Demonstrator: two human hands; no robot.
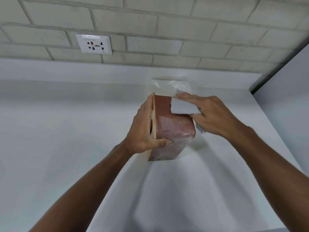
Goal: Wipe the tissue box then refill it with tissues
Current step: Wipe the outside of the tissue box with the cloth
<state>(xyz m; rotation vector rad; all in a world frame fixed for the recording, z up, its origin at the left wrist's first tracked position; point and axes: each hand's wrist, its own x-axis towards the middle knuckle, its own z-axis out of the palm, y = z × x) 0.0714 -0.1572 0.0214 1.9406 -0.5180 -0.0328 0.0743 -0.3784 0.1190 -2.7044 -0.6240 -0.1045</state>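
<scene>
- Reddish-brown cardboard tissue box [173, 126] over a white counter [66, 131], long axis running away from the person, far end raised.
- On its left side the left hand [142, 128] grips, thumb curled over the near top face.
- At the far end the right hand [212, 114] holds a pale grey cloth [182, 106] pressed flat; the next stroke likely runs back toward the person.

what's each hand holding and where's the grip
Left hand grips the tissue box by its left side; right hand holds a grey cloth against the box's upper face.
</scene>
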